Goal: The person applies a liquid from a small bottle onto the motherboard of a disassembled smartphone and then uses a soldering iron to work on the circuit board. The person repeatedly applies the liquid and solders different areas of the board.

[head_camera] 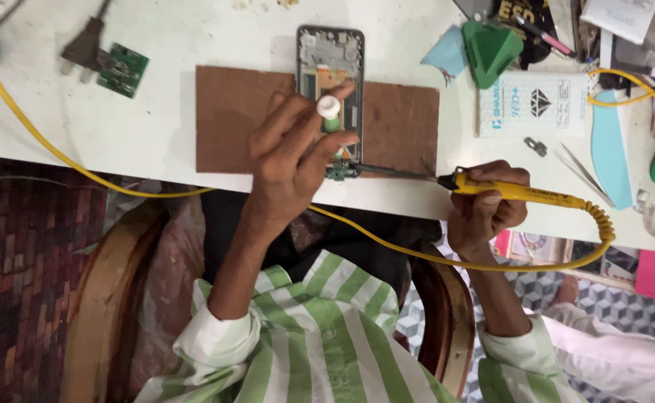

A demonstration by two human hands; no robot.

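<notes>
A small white-capped green tube [330,112] is gripped between the closed fingers [320,142] of the left hand [286,160], over the lower part of an opened black smartphone frame [330,56] with its inner parts exposed. The phone is laid on a brown rectangular cardboard mat [230,119] on the white worktop [141,130]. A yellow-handled soldering iron [518,192] is clasped in the closed fingers of the right hand [488,205]; its dark tip [368,170] is held at a small green circuit part [337,172] at the phone's lower end. A yellow cord [36,134] is trailed across the worktop. Metal tweezers [583,172], a green triangular plastic tool [489,45] and a small green circuit board [122,69] are seen nearby.
</notes>
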